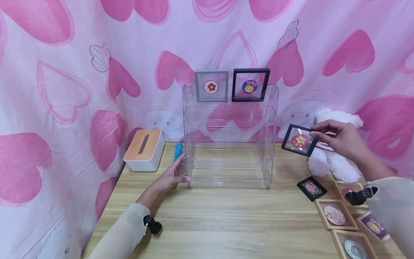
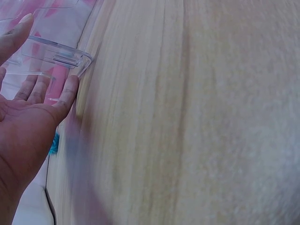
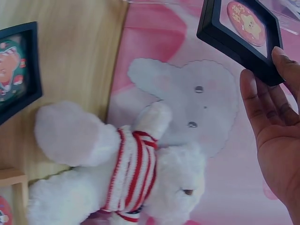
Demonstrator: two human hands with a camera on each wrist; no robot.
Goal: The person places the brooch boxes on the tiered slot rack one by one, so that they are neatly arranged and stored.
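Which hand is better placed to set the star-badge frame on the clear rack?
Probably the right hand: it pinches the star-badge frame beside the clear rack; the left hand is at the rack's lower left side.

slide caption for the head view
Right hand holds a black-framed star badge beside a clear tiered rack, left hand at the rack's side.

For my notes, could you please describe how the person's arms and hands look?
The left sleeve and right sleeve are pale cream; each has a small black device at its end. The left hand and right hand wear no gloves.
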